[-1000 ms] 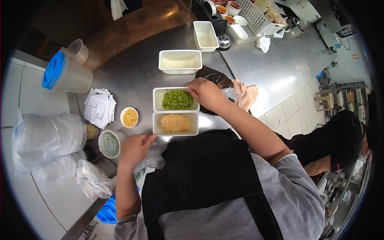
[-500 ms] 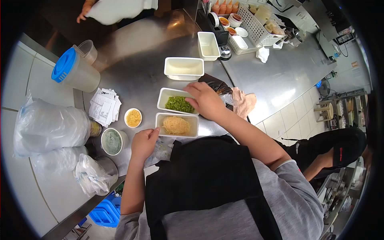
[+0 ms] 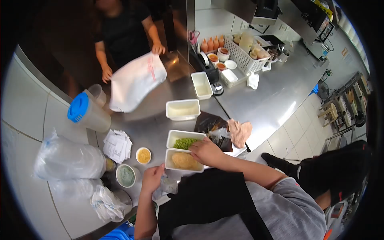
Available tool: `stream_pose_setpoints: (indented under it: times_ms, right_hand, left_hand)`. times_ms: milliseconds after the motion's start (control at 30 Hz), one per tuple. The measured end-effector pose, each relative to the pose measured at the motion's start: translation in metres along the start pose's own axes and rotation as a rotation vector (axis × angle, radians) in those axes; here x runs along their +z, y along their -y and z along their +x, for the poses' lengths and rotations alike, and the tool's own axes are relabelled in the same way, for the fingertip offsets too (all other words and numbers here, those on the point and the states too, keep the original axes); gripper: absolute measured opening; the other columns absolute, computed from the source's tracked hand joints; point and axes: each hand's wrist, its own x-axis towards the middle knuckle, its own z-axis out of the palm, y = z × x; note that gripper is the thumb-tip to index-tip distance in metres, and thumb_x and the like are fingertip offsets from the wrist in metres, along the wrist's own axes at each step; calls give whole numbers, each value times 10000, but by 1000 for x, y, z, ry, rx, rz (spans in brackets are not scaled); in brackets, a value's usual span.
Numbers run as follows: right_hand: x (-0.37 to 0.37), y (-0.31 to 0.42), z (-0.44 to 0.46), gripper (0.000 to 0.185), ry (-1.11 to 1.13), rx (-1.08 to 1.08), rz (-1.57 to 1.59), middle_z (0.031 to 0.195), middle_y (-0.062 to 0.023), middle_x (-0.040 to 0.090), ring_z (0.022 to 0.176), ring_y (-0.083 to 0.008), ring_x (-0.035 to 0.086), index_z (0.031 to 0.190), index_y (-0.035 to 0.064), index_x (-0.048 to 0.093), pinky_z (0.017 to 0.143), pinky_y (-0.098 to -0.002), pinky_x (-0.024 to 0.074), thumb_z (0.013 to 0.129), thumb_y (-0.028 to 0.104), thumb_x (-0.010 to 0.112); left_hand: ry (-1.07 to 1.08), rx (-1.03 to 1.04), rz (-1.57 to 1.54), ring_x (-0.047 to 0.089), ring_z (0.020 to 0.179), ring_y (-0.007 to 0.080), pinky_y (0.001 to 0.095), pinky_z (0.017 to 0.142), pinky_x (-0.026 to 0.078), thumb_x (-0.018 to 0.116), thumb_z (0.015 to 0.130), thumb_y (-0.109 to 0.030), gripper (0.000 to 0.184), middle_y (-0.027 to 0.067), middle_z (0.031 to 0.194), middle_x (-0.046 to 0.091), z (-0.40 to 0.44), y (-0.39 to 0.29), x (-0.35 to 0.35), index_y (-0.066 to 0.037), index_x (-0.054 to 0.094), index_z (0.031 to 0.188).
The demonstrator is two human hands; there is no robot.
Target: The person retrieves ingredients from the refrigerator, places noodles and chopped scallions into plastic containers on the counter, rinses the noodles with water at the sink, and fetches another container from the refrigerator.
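A white rectangular tub (image 3: 172,167) holds a mound of pale, fine strands (image 3: 185,161). My left hand (image 3: 153,179) is curled at its left end, thumb and fingers on the rim. Just behind it, touching, stands a second white tub (image 3: 171,138) with chopped green onions (image 3: 185,143). My right hand (image 3: 209,153) reaches across the right ends of both tubs, fingers bent together and pointing left where the two rims meet. What its fingertips hold, if anything, is hidden. A small round cup of yellow bits (image 3: 143,155) sits left of the tubs.
Two more white tubs (image 3: 183,109) stand farther back. Left are receipts (image 3: 117,146), a blue-lidded pitcher (image 3: 89,112) and bagged goods (image 3: 72,158). Across the counter a person holds a white plastic bag (image 3: 138,84). Right are a dark bag (image 3: 212,126) and a pink cloth (image 3: 240,133).
The view has tilted up. My right hand has come down toward the rims between the two near tubs. The other person now spreads the white bag over the counter.
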Motion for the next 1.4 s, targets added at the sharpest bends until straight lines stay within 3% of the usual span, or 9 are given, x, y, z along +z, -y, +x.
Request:
stream_pose_setpoints:
  times_ms: [100,367,567,633,767,1000,1067,1333,1400]
  right_hand:
    - [-34,-5,-11,113,-49,108,104,823,-78,630,838,-264,640,888,79,626,802,-405,430,850,186,630]
    - [-131,-88,-80,103,-336,461,-42,825,-146,652,802,-355,626,828,37,640,779,-451,463,782,124,671]
    - [-134,-187,-138,113,-228,788,-262,842,-153,666,817,-350,637,834,27,644,803,-470,459,819,139,629]
    - [-118,-218,-151,159,-184,936,-279,947,-136,672,913,-323,631,957,43,661,827,-462,450,847,150,619]
    - [-122,-225,-150,414,-451,909,-390,1219,-82,594,1120,-263,545,1236,84,594,877,-429,413,845,196,674]
    - [-139,-178,-155,378,-493,563,-281,1140,-69,596,1058,-262,547,1143,116,629,832,-412,398,787,188,732]
    - [-129,-171,-164,373,-471,541,-248,1120,-65,595,1042,-259,548,1130,117,632,823,-407,395,778,181,737]
    - [-119,-129,-150,341,-396,295,46,1060,-92,597,932,-277,581,1108,109,652,800,-397,447,782,158,742]
    - [-119,-113,-131,411,-188,338,679,1144,-118,596,931,-250,613,1224,78,581,836,-371,484,861,219,715]
  left_hand:
    - [-39,3,-116,532,589,89,291,571,426,556,974,-407,509,19,599,577,-2,-10,-4,4,639,685]
    - [-91,25,-206,506,559,82,272,547,398,549,986,-384,499,-1,593,564,12,-15,10,-19,619,654]
    - [-43,14,-316,472,539,68,261,527,373,546,992,-359,478,-17,583,543,18,-37,29,-32,607,648]
    - [-48,30,-316,458,535,63,259,522,360,549,992,-348,466,-25,579,528,22,-42,39,-36,603,649]
    - [-55,23,-306,456,546,58,256,527,355,550,992,-339,459,-26,582,523,22,-68,54,-40,599,647]
    - [-215,39,-469,410,523,51,257,504,317,556,990,-307,434,-34,564,472,27,-85,81,-70,545,626]
    - [-328,42,-753,415,510,58,251,495,316,549,991,-293,428,-37,551,438,29,-88,88,-101,495,612]
    - [-364,-44,-1180,428,499,73,263,491,379,577,970,-260,381,-36,577,436,41,-135,106,-135,459,630]
    - [-319,-67,-1275,445,507,74,268,492,391,587,964,-257,372,-36,587,447,42,-161,117,-138,462,634]
